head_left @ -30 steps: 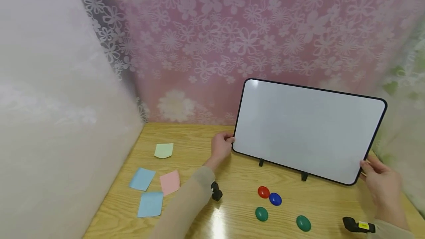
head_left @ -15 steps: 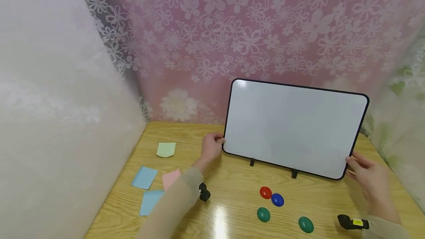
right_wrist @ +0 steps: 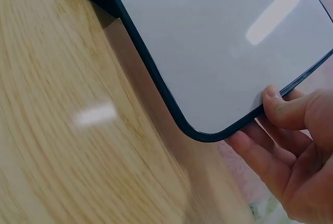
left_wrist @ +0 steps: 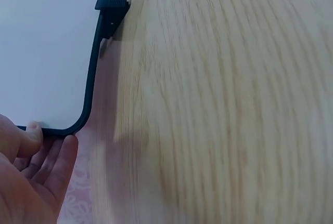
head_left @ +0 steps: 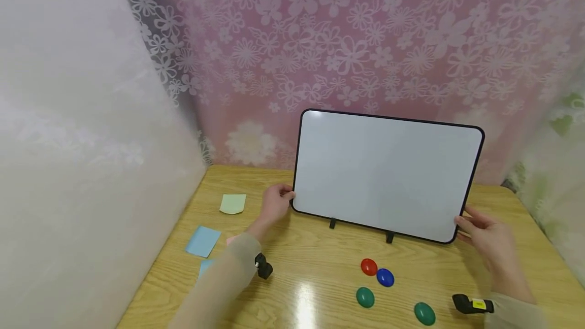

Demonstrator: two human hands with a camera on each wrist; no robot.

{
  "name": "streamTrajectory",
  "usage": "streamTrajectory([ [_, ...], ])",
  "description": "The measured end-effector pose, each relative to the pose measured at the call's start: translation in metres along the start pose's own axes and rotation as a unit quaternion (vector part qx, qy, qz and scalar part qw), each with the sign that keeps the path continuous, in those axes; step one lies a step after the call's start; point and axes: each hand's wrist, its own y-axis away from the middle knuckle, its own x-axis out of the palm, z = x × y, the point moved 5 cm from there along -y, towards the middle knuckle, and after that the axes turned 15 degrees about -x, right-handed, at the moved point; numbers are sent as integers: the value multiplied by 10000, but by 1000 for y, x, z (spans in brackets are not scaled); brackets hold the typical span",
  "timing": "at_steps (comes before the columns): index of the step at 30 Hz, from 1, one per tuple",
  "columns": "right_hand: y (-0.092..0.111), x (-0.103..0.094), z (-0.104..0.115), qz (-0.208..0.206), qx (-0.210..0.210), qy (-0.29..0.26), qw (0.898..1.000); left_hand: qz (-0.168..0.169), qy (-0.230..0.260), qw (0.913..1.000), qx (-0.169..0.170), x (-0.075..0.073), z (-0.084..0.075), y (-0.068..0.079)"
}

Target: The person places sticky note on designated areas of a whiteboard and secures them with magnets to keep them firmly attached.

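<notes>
A whiteboard (head_left: 384, 171) with a thin black frame leans back near the rear of the wooden table, its lower edge on two small black feet (head_left: 389, 237). My left hand (head_left: 276, 203) pinches the lower part of its left edge, thumb on the white face and fingers behind. On the opposite side, my right hand (head_left: 491, 240) grips the lower right edge the same way. Each wrist view shows a rounded corner of the board beside the hand, with a black foot (left_wrist: 113, 13) further along the lower edge.
Red (head_left: 368, 267), blue (head_left: 385, 277) and two green (head_left: 365, 297) round magnets lie in front of the board. At left are a pale green sticky note (head_left: 233, 203) and blue ones (head_left: 203, 241); my left sleeve partly covers others. A floral curtain (head_left: 320, 55) hangs behind.
The whiteboard has moved left across the table, and its slant in view has lessened slightly. Both hands have moved left with it, and my left sleeve now covers more of the sticky notes.
</notes>
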Motion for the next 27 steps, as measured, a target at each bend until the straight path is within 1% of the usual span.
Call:
streamTrajectory([
  [3, -1, 6, 2, 126, 50, 136, 9998, 93, 64, 9999, 21, -7, 7, -2],
  [9, -4, 17, 5, 275, -49, 260, 9993, 453, 240, 9986, 93, -19, 18, 0],
  [13, -7, 25, 7, 268, -126, 315, 9991, 590, 314, 9978, -17, -26, 21, 1],
  [16, -10, 31, 10, 261, -235, 344, 9988, 588, 334, 9977, -84, -32, 24, 0],
  [22, -13, 44, 13, 378, -505, 336, 9974, 425, 281, 9986, -144, -45, 31, 4],
  [27, -15, 54, 17, 425, -644, 283, 9966, 385, 479, 9979, -197, -56, 37, 8],
])
